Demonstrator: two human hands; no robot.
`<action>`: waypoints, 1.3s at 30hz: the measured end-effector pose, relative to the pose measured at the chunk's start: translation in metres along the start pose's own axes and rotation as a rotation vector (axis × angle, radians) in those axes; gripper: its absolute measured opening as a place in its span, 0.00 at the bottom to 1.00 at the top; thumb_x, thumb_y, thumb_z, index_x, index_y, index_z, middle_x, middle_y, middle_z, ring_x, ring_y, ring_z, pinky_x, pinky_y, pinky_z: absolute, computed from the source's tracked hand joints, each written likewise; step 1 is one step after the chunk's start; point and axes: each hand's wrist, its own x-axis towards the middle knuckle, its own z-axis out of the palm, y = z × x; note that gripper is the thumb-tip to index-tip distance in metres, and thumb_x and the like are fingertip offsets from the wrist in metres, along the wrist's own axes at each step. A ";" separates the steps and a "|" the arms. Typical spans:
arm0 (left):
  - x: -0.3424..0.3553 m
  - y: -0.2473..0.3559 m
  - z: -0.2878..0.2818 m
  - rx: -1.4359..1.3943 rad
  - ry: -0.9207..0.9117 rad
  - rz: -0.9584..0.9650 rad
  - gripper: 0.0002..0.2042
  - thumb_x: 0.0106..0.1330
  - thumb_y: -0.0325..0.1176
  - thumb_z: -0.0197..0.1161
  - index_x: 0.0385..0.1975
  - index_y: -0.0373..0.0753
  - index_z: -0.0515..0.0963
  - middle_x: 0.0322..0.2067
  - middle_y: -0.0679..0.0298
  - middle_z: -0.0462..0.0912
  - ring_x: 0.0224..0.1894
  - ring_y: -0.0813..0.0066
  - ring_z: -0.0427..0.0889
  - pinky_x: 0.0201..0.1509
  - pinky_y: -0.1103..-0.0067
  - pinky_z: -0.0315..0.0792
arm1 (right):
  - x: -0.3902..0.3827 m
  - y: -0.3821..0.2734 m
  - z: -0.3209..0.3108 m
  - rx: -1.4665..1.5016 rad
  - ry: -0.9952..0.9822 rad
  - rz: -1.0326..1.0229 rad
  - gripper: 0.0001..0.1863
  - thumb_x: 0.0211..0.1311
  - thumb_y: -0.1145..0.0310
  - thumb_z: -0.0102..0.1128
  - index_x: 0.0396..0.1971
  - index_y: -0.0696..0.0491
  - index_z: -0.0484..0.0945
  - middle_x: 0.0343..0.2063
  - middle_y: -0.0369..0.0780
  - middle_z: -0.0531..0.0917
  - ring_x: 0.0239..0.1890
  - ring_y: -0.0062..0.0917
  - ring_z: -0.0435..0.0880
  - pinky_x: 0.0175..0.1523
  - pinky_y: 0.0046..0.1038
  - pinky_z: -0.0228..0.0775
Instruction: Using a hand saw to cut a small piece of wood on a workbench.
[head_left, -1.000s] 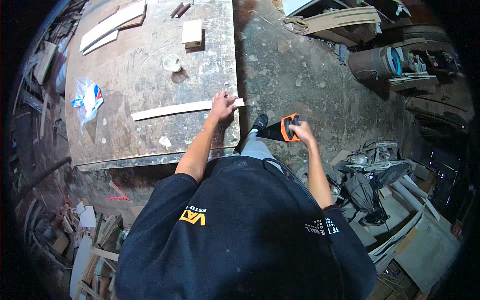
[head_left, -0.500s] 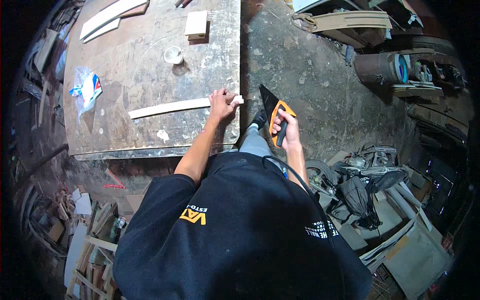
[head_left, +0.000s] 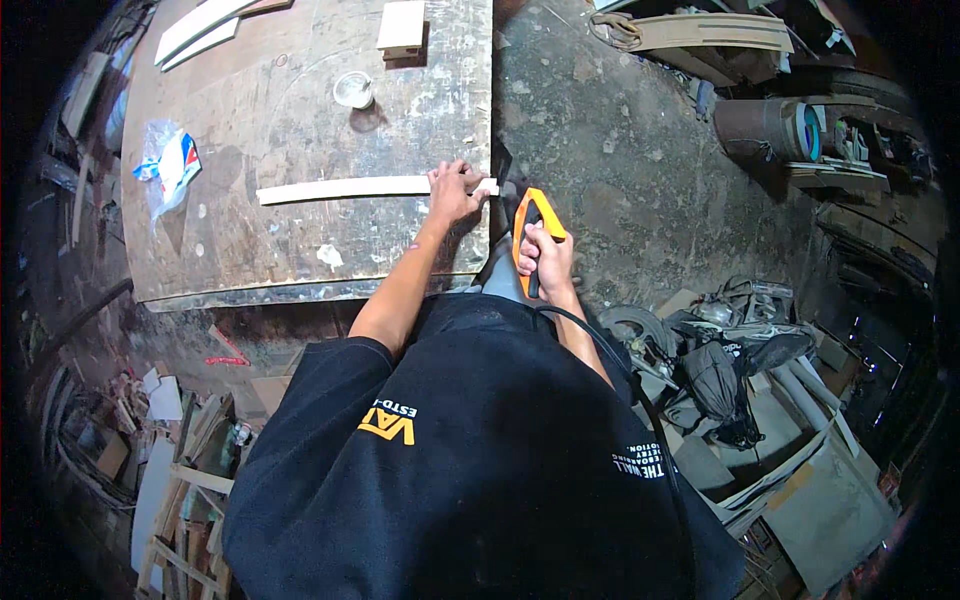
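Observation:
My left hand presses a long, pale wooden strip down on the worn worktable, close to its right edge. The strip's short end pokes out just past that edge, beyond my fingers. My right hand is wrapped round the orange and black handle of a handsaw, off the table's right side. The dark blade reaches up beside the strip's end; against the dark floor I cannot tell whether it touches the wood.
On the table lie a small wooden block, a white cup, a crumpled plastic bag and more pale strips. Bags and boards are heaped at my right; wood scraps pile up at lower left.
My right hand has brought the saw left, and its blade now stands more upright near the strip's end. The strip has turned slightly to lie more level under my left hand.

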 end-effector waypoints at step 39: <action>0.006 0.004 0.001 -0.110 -0.010 -0.126 0.14 0.51 0.46 0.75 0.39 0.59 0.89 0.44 0.67 0.79 0.51 0.61 0.71 0.59 0.66 0.60 | -0.004 0.002 0.056 -0.276 0.066 0.083 0.15 0.68 0.61 0.61 0.27 0.48 0.65 0.13 0.28 0.66 0.09 0.12 0.61 0.13 0.20 0.53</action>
